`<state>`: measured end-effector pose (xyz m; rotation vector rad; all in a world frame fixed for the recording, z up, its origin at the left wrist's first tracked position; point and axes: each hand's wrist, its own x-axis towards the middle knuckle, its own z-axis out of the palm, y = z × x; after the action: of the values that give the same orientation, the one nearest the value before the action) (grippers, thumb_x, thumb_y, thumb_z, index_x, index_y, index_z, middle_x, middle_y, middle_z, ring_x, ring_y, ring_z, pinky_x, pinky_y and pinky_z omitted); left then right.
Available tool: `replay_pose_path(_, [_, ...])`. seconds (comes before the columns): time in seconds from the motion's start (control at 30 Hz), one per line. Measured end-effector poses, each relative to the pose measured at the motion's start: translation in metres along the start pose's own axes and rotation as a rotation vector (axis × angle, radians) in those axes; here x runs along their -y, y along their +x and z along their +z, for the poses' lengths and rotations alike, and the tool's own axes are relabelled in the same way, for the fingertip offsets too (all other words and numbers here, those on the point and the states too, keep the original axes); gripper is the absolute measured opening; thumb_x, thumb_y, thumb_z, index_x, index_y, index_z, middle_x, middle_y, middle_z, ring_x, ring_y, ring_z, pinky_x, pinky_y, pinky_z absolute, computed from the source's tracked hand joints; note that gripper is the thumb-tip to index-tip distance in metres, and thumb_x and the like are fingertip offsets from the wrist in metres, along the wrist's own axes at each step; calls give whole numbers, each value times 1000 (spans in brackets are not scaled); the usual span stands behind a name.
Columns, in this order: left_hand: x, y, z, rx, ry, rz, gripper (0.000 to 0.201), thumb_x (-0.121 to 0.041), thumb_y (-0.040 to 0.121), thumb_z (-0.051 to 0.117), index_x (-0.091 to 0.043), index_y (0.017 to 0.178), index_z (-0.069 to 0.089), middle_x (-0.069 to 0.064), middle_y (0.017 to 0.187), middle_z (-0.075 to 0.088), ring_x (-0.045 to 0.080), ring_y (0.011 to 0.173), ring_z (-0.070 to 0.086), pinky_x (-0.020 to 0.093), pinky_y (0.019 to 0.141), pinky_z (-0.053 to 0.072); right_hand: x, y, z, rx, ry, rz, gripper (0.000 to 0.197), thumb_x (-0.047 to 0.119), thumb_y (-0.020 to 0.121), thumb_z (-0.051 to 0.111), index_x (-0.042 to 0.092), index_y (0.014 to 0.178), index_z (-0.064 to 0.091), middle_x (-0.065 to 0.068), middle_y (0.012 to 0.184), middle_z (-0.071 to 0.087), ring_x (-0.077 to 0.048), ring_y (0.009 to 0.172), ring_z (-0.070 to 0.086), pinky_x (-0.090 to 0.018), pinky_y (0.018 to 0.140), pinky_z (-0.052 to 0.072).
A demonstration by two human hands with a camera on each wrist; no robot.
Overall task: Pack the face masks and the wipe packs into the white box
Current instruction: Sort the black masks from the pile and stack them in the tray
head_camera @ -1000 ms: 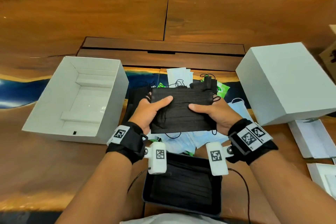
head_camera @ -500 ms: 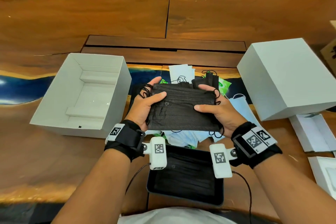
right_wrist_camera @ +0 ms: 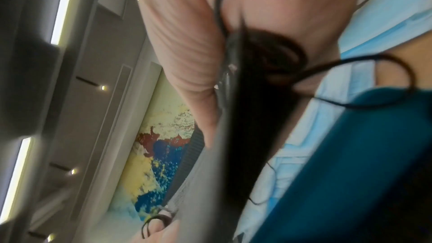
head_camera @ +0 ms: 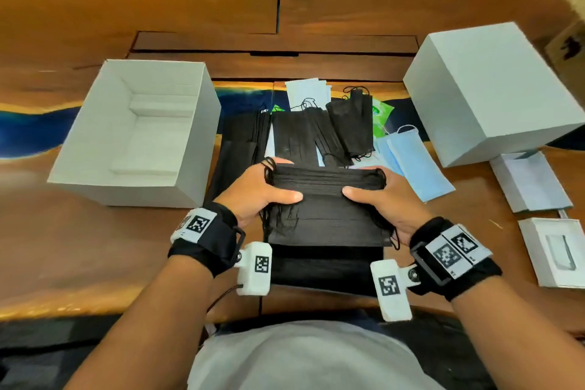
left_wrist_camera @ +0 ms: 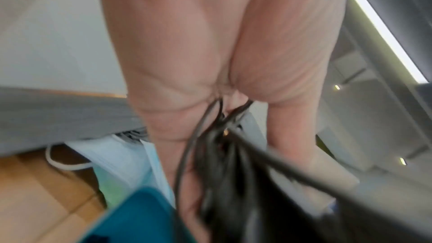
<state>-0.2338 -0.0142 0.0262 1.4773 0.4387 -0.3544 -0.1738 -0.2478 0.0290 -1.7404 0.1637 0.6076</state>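
Both hands hold a stack of black face masks (head_camera: 323, 209) above the table's near edge. My left hand (head_camera: 262, 190) grips its left end and my right hand (head_camera: 380, 196) grips its right end, each with the thumb on top. Black ear loops (left_wrist_camera: 210, 136) hang by the left palm, and the stack's edge (right_wrist_camera: 236, 99) shows by the right palm. The open white box (head_camera: 95, 149) stands at the left. More black masks (head_camera: 300, 136), blue masks (head_camera: 414, 161) and green wipe packs (head_camera: 381, 114) lie beyond the hands.
A closed white box (head_camera: 493, 89) stands at the right, with small white boxes (head_camera: 531, 180) and another one (head_camera: 557, 250) nearer. A black tray (head_camera: 326, 266) lies under the held stack. White paper packets (head_camera: 307, 93) lie at the back of the pile.
Both hands have drawn the black mask stack toward me and tipped it flatter, so more loose masks behind it show. The camera view has tilted downward.
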Motion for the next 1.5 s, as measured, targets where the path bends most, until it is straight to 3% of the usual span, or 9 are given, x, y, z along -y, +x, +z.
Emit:
replay_pose_path(0.1, [11,-8,-5,93,290,-67,41,0,71,83,-14,107,68,9,106,74,23,102,70,41,97,53,-22,-13,-7,62,-252,44,48,37,55,90,25,97,70,4,99,73,-18,96,69,-40,90,55])
replay_pose_path(0.33, [24,-16,17,127,869,-92,44,-13,76,81,-7,115,62,6,110,66,22,102,63,32,88,52,-43,-27,-2,187,-697,-58,22,20,80,77,10,98,72,-2,96,71,-17,92,66,-30,82,53])
replay_pose_path(0.47, [16,-18,14,69,934,-103,45,-24,76,82,-13,116,66,4,111,65,21,103,62,33,91,52,-50,-21,7,151,-912,-84,26,32,78,78,10,90,69,-2,88,67,-18,83,63,-29,72,51])
replay_pose_path(0.6, [-3,-23,-1,17,900,-110,22,-29,79,80,-20,99,74,0,91,69,17,79,66,31,63,59,-40,-17,10,193,-1116,-84,27,31,81,76,10,82,59,-2,77,55,-19,75,54,-27,62,40])
replay_pose_path(0.77, [-12,-25,-2,-73,988,1,12,-25,78,81,-16,80,73,-5,73,66,11,67,60,25,64,54,-31,-14,14,253,-1353,-73,42,29,84,73,16,62,39,1,67,41,-19,64,46,-22,47,25])
replay_pose_path(0.93, [-2,-13,41,224,1140,-19,25,-24,80,79,-13,101,72,-5,83,62,16,85,60,26,76,48,-21,-18,21,215,-1498,-185,36,34,80,73,12,107,62,-4,104,61,-25,92,61,-29,67,49])
replay_pose_path(1.03, [7,-2,57,344,1302,-84,33,-28,79,79,-10,104,69,6,102,68,24,97,63,29,74,47,-7,-27,15,139,-1456,-292,34,40,80,70,20,106,61,-3,107,63,-26,97,61,-39,81,52])
replay_pose_path(1.23, [34,8,68,388,1436,-109,39,-26,75,82,-11,104,61,9,108,66,28,102,64,36,77,49,-32,-34,38,530,-1299,-46,25,26,77,78,15,83,55,-8,97,65,-27,88,61,-35,74,50])
replay_pose_path(1.5, [3,19,57,320,1225,-80,25,-39,78,76,-19,88,65,2,96,66,22,92,63,32,78,51,4,-9,17,565,-1193,-87,28,43,79,72,21,93,63,8,85,59,-6,70,52,-21,58,38])
